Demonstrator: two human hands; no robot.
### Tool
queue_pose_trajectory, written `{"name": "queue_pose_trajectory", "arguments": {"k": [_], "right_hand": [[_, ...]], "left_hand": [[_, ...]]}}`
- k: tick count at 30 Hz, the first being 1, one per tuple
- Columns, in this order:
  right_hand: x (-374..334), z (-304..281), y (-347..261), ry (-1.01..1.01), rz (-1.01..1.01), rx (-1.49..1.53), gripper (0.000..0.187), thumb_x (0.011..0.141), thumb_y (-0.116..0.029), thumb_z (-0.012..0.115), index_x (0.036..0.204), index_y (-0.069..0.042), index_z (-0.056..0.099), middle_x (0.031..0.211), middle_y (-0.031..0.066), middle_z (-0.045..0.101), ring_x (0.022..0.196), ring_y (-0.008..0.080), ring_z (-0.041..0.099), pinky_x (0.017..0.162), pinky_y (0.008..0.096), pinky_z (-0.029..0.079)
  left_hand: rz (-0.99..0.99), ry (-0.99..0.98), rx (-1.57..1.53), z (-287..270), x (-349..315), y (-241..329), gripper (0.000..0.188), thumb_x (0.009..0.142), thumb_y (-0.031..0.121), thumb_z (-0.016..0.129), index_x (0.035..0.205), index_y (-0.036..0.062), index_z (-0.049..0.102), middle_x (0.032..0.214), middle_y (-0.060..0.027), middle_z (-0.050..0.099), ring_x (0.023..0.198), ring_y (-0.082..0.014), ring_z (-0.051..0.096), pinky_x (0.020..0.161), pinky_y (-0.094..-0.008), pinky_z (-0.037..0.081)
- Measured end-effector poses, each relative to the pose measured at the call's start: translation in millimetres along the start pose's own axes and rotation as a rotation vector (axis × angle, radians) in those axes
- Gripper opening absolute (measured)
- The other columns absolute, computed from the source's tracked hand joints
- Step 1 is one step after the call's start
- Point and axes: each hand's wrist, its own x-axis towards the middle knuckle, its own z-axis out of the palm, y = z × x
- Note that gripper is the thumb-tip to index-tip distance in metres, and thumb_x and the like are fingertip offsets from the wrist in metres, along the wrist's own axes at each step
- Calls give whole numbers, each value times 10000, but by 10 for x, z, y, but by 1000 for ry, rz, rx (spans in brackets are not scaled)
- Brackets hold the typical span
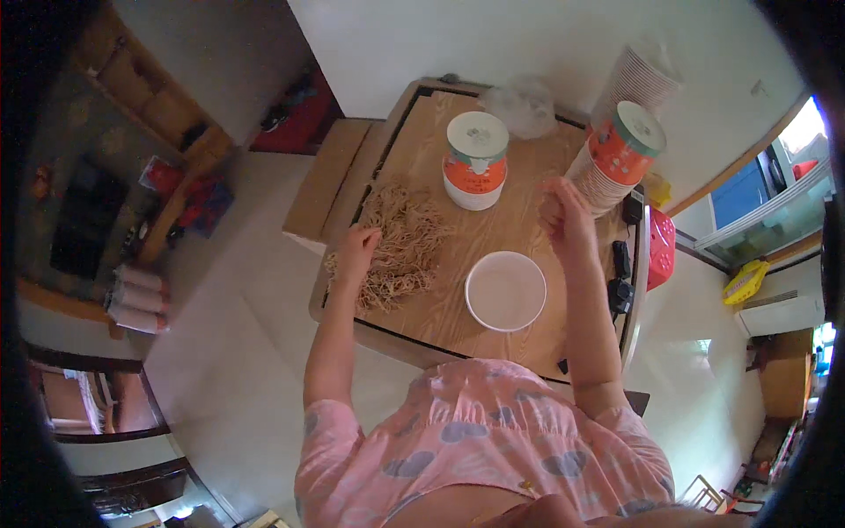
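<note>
A tangled heap of thin tan strands (409, 242) lies on the left of the wooden table. My left hand (357, 255) is at the heap's near left edge, fingers closed on some strands. Raised above the right part of the table, my right hand (566, 216) has its fingers curled together; what they hold, if anything, is too small to make out. Between my forearms an open white paper tub (505, 292) stands upright, its inside pale. Beyond it sits an orange-and-white tub (475, 180) with a pale round top.
Stacked orange-and-white tubs (609, 167) stand beside my right hand, before a tall stack of pale cups (641, 84). A clear plastic bag (521, 107) lies at the table's back. Black adapters (621, 295) line the right edge. A red plastic stool (660, 249) is beyond it.
</note>
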Motion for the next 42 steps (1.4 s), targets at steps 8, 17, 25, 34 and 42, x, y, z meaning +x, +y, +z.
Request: {"name": "queue_pose_trajectory", "arguments": {"k": [8, 17, 25, 34, 42], "right_hand": [[-683, -104, -251, 230, -210, -382, 210, 884, -167, 489, 944, -5, 609, 577, -59, 379, 497, 34, 330, 473, 212, 305], [-761, -464, -37, 274, -295, -480, 214, 903, -174, 461, 914, -2, 589, 548, -75, 290, 462, 26, 253, 427, 184, 217], [-840, -740, 99, 388, -252, -909, 205, 875, -198, 517, 904, -20, 615, 672, -59, 494, 574, 40, 403, 491, 178, 312], [-654, -1151, 1181, 256, -22, -1183, 249, 761, -211, 616, 987, -106, 623, 654, 71, 542, 599, 153, 513, 559, 291, 416], [-783, -580, 919, -39, -359, -831, 245, 770, -109, 561, 979, 9, 607, 799, 111, 589, 742, 153, 562, 608, 271, 435]], "left_hand": [[309, 82, 42, 567, -159, 310, 216, 719, 175, 669, 881, 43, 615, 902, -132, 579, 749, -220, 581, 662, -326, 465], [226, -62, -386, 1526, -355, 833, 155, 718, 180, 661, 769, 40, 620, 634, -81, 600, 554, -193, 583, 526, -307, 467], [35, -83, -390, 1399, -591, 866, 141, 729, 156, 642, 733, 24, 592, 645, -114, 609, 565, -218, 596, 523, -316, 464], [448, 157, -206, 1043, -741, 1067, 170, 668, 72, 667, 811, 76, 576, 702, -71, 514, 609, -239, 542, 496, -347, 442], [711, 348, -110, 555, -840, 1267, 320, 600, 34, 706, 886, 120, 591, 704, -11, 480, 582, -182, 513, 459, -305, 420]]}}
